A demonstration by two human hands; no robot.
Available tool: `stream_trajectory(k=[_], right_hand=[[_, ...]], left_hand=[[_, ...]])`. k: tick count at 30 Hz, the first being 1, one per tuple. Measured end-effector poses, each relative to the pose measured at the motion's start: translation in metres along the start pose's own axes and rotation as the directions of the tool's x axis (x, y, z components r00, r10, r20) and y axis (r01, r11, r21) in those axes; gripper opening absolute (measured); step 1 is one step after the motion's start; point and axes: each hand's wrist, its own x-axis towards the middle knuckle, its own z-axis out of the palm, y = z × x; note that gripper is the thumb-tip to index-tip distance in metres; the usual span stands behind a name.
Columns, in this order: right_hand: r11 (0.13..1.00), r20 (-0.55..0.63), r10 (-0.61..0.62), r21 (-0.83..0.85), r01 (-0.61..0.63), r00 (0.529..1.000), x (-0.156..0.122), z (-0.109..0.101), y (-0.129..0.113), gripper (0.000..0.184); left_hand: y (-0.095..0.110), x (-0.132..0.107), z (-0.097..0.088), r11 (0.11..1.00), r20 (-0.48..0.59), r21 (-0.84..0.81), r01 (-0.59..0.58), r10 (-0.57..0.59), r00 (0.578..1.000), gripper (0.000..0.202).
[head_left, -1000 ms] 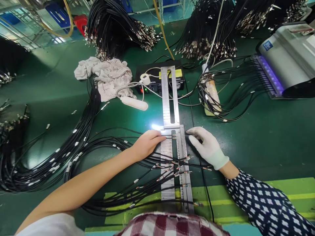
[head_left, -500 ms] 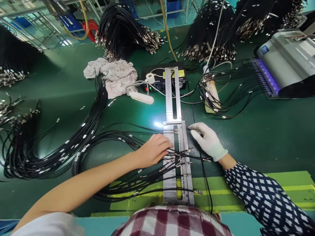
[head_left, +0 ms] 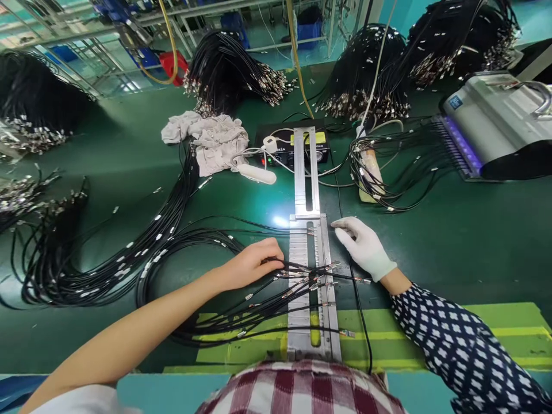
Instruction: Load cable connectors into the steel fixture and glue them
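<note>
My left hand (head_left: 254, 264) is bare, its fingers curled around thin black cables (head_left: 263, 313) just left of a slotted metal fixture (head_left: 301, 247). Stripped cable ends with small metal tips lie across the fixture, several sticking out past its right edge. On the right of the fixture, my right hand (head_left: 364, 247) wears a white glove and rests low over the green table. Its fingers stretch toward the fixture, thumb and forefinger apart, with nothing seen between them. Exactly how many cables the left fingers hold is hidden.
A crumpled pale cloth (head_left: 222, 141) lies behind, beside a black control box (head_left: 282, 141) with lit lamps. A bright white lamp (head_left: 257, 173) hangs over the table. At right stands a grey machine (head_left: 504, 126) with purple light. Cable bundles (head_left: 233, 66) line the back.
My left hand has drawn back to the left, off the fixture's edge. The right hand has stayed nearly still. The view has tilted up slightly.
</note>
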Motion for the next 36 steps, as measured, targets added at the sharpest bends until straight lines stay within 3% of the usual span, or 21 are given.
stream_trajectory(k=[3, 5, 7, 8, 10, 11, 12, 14, 16, 18, 22, 24, 29, 32, 36], right_hand=[[1.000, -0.002, -0.005, 0.022, 0.005, 1.000, 0.000, 0.000, 0.001, 0.023], [0.999, 0.003, -0.014, 0.041, 0.014, 1.000, 0.000, 0.001, 0.003, 0.022], [0.999, 0.005, -0.027, 0.041, 0.027, 1.000, 0.001, 0.002, 0.005, 0.021], [0.999, 0.002, -0.032, 0.036, 0.032, 0.999, 0.001, 0.002, 0.006, 0.021], [0.999, -0.007, -0.038, 0.022, 0.038, 0.999, 0.002, 0.003, 0.008, 0.021], [0.999, -0.011, -0.043, 0.018, 0.043, 0.999, 0.002, 0.003, 0.008, 0.020], [0.999, -0.013, -0.047, 0.017, 0.047, 0.999, 0.002, 0.003, 0.009, 0.021], [0.998, -0.012, -0.055, 0.009, 0.055, 0.998, 0.002, 0.004, 0.010, 0.021], [0.998, -0.011, -0.060, -0.002, 0.060, 0.998, 0.002, 0.004, 0.011, 0.021], [0.998, -0.008, -0.062, -0.012, 0.062, 0.998, 0.002, 0.004, 0.013, 0.021], [0.998, -0.003, -0.059, -0.024, 0.059, 0.998, 0.002, 0.004, 0.015, 0.021], [0.998, 0.001, -0.051, -0.029, 0.051, 0.999, 0.002, 0.004, 0.014, 0.020], [0.999, 0.002, -0.026, -0.040, 0.026, 1.000, 0.002, 0.002, 0.007, 0.021], [0.999, 0.005, -0.020, -0.045, 0.021, 1.000, 0.002, 0.002, 0.001, 0.021], [0.998, 0.009, -0.022, -0.054, 0.022, 1.000, 0.001, 0.000, -0.003, 0.021]], left_hand=[[-0.001, -0.002, -0.013, 0.992, -0.177, 0.097, -0.078, 0.095, 0.980, 0.024], [0.004, -0.010, -0.029, 0.939, -0.324, 0.309, -0.152, 0.254, 0.911, 0.021], [0.016, -0.028, -0.051, 0.801, -0.360, 0.583, -0.135, 0.404, 0.841, 0.016], [0.025, -0.041, -0.063, 0.699, -0.346, 0.711, -0.081, 0.448, 0.824, 0.015], [0.048, -0.069, -0.086, 0.469, -0.348, 0.879, 0.089, 0.501, 0.793, 0.016], [0.059, -0.083, -0.094, 0.406, -0.385, 0.896, 0.182, 0.505, 0.772, 0.019], [0.069, -0.095, -0.099, 0.405, -0.452, 0.875, 0.266, 0.482, 0.751, 0.023], [0.078, -0.108, -0.097, 0.562, -0.547, 0.775, 0.289, 0.368, 0.752, 0.027], [0.068, -0.104, -0.081, 0.777, -0.490, 0.612, 0.149, 0.224, 0.842, 0.025], [0.041, -0.088, -0.055, 0.892, -0.332, 0.453, 0.009, 0.159, 0.930, 0.021], [-0.025, -0.053, -0.010, 0.871, -0.280, 0.491, -0.012, 0.170, 0.945, 0.027], [-0.039, -0.042, 0.002, 0.847, -0.276, 0.531, 0.019, 0.152, 0.949, 0.027], [-0.015, -0.013, 0.017, 0.926, -0.188, 0.376, -0.025, 0.103, 0.977, 0.028], [0.001, 0.011, 0.028, 0.972, -0.156, 0.216, -0.091, 0.126, 0.980, 0.023], [0.007, 0.027, 0.032, 0.983, -0.105, 0.111, -0.148, 0.160, 0.982, 0.015]])
